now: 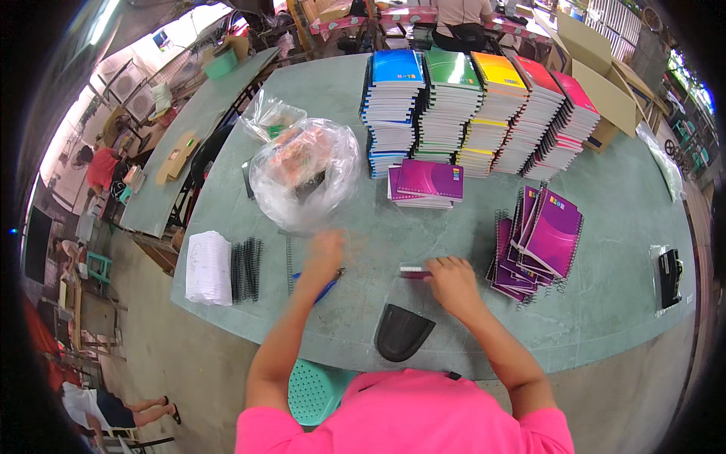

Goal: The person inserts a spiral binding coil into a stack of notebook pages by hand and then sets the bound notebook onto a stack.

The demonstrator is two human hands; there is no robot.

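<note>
My left hand [325, 253] is smeared by motion over the table, beside blue-handled pliers [330, 286], so its fingers do not show clearly. My right hand [454, 284] is closed on the end of a narrow purple-and-white piece [414, 272], possibly a notebook seen edge-on; the rest lies under the fingers. A long dark spiral coil [288, 261] lies left of my left hand. Below my right hand sits a black rounded pad [404, 333]. Spiral-bound purple notebooks [550, 233] are heaped to the right. A small stack of purple books without visible coils [429, 180] lies ahead.
Tall stacks of notebooks in several colours [454, 113] stand at the back. A clear plastic bag [302, 174] sits back left. White sheets or pads [209, 268] and black coils [246, 270] lie left. A black object [669, 278] lies far right, a cardboard box [597, 57] behind.
</note>
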